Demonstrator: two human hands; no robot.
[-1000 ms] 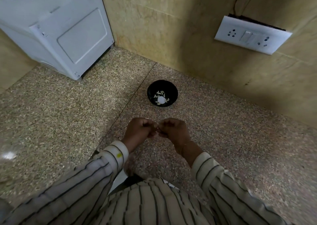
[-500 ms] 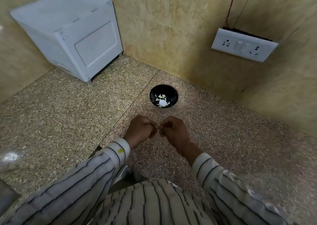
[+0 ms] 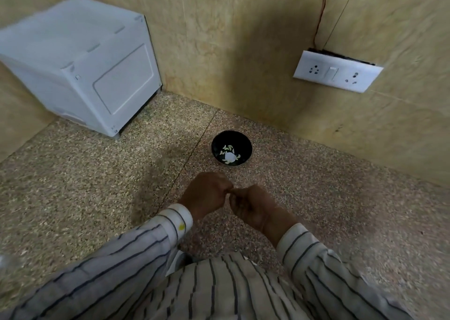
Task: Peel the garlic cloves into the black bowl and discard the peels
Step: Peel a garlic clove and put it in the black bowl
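Note:
A small black bowl (image 3: 246, 141) sits on the speckled stone counter near the back wall. Pale garlic cloves (image 3: 229, 154) lie in its bottom, one bigger white piece among several slivers. In front of the bowl, above the counter, my left hand (image 3: 205, 194) and my right hand (image 3: 252, 205) are held together with fingertips meeting. Both are curled shut around something tiny between the fingertips; the fingers hide it, so I cannot see what it is.
A white box-shaped appliance (image 3: 80, 63) stands in the back left corner. A white switch and socket plate (image 3: 337, 74) is on the right wall. Beige stone walls close off the back. My striped sleeves and shirt fill the bottom of the view.
The view has tilted upward, so more wall shows and the bowl and hands sit lower in the frame. My hands stay pressed together in front of the bowl.

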